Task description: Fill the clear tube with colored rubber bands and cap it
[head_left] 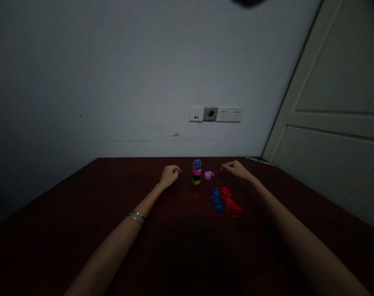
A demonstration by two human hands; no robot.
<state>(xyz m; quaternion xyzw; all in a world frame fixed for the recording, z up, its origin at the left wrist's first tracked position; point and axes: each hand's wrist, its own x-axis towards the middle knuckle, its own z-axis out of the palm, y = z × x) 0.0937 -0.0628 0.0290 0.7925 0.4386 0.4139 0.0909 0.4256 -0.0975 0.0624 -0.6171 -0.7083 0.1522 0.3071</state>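
Observation:
My left hand rests on the table left of a small clear jar, its fingers loosely curled and nothing visible in them. The jar stands upright without a lid, filled with blue, pink, dark and yellow layers. Just right of it sits a small purple cap with a loop. Beyond the cap, my right hand lies with its fingers drawn together, and no object shows there. Nearer to me are a pile of short blue pieces and, beside it, a pile of short red pieces; their exact kind is too blurred to tell.
The dark reddish table reaches back to a pale wall. Sockets and switches are set in that wall above the jar. A light panelled door stands at the right. A thin flat strip lies by the back right corner.

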